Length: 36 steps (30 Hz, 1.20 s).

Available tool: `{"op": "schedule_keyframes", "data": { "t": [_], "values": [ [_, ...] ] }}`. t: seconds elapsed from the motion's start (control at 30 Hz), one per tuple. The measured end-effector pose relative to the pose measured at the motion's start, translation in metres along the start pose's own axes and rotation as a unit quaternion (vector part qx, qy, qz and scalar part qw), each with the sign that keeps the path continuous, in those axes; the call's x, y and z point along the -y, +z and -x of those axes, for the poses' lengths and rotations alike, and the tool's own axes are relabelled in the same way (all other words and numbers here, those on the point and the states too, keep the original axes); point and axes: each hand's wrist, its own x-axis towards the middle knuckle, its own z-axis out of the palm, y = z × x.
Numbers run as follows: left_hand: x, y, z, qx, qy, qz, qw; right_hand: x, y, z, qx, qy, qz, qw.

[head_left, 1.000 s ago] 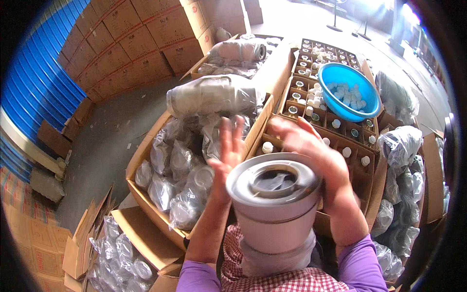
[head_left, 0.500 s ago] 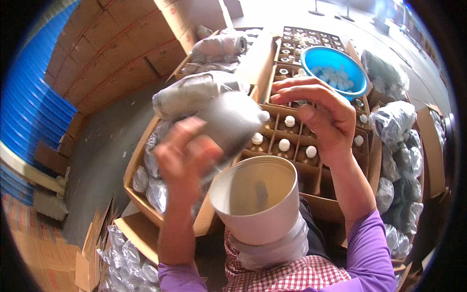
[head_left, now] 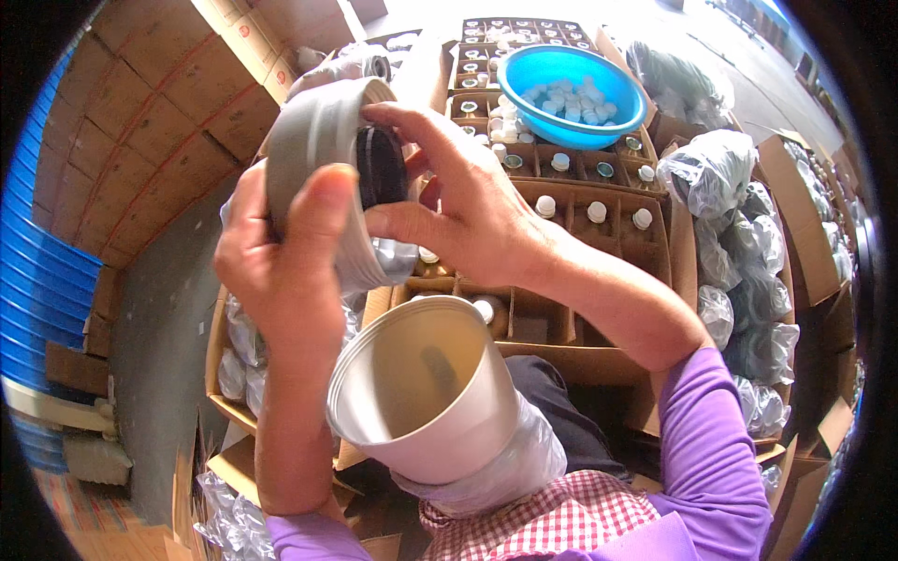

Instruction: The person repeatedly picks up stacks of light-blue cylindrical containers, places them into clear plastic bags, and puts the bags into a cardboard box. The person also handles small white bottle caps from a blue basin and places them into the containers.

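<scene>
A wide, round grey-white plastic piece (head_left: 313, 122), which looks like a tub lid, is held up tilted at the left of the middle. My left hand (head_left: 281, 248) is closed around its near side. On its right-facing side sits a black round part (head_left: 379, 166). The thumb and fingers of my right hand (head_left: 477, 210) grip the piece on either side of that black part. Below, a white plastic tub (head_left: 468, 435) with its mouth open rests tilted in my lap, clear film around its lower part. Something dark shows inside it, too blurred to name.
Ahead stands a divided carton (head_left: 599, 360) holding several white-capped bottles (head_left: 545, 206). A blue basin (head_left: 572, 136) of white caps sits on the cartons behind. Film-wrapped bundles (head_left: 711, 178) fill a box at the right. Stacked cartons (head_left: 140, 103) rise at the far left.
The grey-white piece has come up and turned, showing its black part. My right hand has moved left from over the carton onto it. The whole view has shifted somewhat.
</scene>
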Motion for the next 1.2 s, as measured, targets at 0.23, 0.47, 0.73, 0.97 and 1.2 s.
{"op": "schedule_keyframes", "data": {
  "t": [0.23,0.47,0.73,0.97,1.2],
  "values": [
    [0.028,0.014,-0.015,0.193,0.511,-0.357,0.758,-0.061,-0.002,0.011,0.019,0.162,-0.798,0.581],
    [0.049,-0.006,-0.006,0.14,0.342,-0.309,0.877,-0.141,-0.013,0.065,-0.024,0.313,-0.276,0.909],
    [0.145,-0.013,0.019,-0.005,-0.177,0.192,0.965,-0.272,-0.008,0.227,0.18,0.319,0.416,0.832],
    [0.245,-0.012,0.109,0.058,-0.43,0.567,0.7,-0.205,-0.05,0.162,0.093,0.216,0.393,0.889],
    [0.226,0.039,0.124,0.022,-0.563,0.482,0.671,-0.03,-0.066,0.014,0.1,0.0,0.281,0.954]
  ]
}}
